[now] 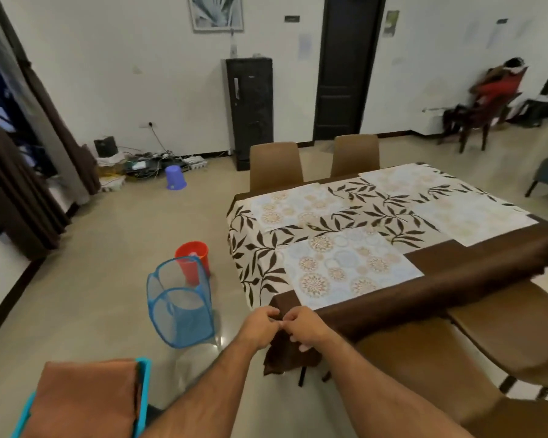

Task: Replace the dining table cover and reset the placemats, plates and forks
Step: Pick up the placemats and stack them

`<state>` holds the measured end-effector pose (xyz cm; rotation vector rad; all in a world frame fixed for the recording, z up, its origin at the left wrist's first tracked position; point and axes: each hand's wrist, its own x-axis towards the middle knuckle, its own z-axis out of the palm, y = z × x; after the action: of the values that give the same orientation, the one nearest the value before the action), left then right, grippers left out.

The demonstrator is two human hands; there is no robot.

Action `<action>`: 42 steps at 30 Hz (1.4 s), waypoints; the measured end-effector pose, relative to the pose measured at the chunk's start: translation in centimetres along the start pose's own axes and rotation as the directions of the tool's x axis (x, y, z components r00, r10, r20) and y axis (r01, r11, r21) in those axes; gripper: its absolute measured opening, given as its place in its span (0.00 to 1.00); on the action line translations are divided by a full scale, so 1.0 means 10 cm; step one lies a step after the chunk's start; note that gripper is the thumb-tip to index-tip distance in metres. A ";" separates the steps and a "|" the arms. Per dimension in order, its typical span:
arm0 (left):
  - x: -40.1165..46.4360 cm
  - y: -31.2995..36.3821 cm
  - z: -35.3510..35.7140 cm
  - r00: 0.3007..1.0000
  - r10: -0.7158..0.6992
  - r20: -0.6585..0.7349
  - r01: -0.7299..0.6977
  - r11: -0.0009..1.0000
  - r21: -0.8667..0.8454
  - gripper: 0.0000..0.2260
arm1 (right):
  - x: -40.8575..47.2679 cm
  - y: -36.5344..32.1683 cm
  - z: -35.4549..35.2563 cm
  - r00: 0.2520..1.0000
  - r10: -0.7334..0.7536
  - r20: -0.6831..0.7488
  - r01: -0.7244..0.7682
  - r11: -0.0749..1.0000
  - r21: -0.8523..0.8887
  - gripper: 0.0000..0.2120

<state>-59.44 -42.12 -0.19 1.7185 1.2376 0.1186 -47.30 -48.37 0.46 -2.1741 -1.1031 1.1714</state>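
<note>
A brown satin table cover (475,273) with a white leaf-patterned centre (374,213) lies over the dining table. Several pale floral placemats lie on it; the nearest placemat (345,267) sits by the near corner. My left hand (261,327) and my right hand (304,325) meet at that near corner, and both pinch the hanging brown cloth there. No plates or forks are in view. A folded brown cloth (86,399) rests on a turquoise holder (143,396) at the lower left.
A blue mesh hamper (181,308) and a red bucket (193,260) stand on the floor left of the table. Brown chairs (519,330) are tucked along the near side, two more chairs (276,164) at the far side. A purple stool (175,177) and cables lie by the wall.
</note>
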 end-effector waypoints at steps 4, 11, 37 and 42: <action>0.30 0.27 0.06 0.996 0.053 0.074 -0.058 0.996 0.074 0.22 | 0.16 0.10 -0.26 0.997 0.055 -0.058 -0.049 0.993 0.104 0.09; 1.14 0.65 0.11 0.971 0.151 0.187 -0.193 0.953 0.234 0.23 | 0.78 0.28 -0.63 0.963 0.193 -0.189 -0.151 0.965 0.215 0.11; 3.72 1.49 -0.04 0.911 0.166 0.377 -0.344 0.810 0.476 0.27 | 2.01 0.97 -1.01 0.608 0.785 -0.123 -0.485 0.489 0.725 0.14; 3.98 1.57 0.07 0.879 0.147 0.453 -0.400 0.746 0.533 0.26 | 2.11 0.99 -1.00 0.523 0.831 -0.190 -0.459 0.462 0.759 0.07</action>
<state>-29.50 -12.05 -5.96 2.3505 0.7399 -0.4882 -27.65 -37.18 -11.10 -2.1471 0.4922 0.8667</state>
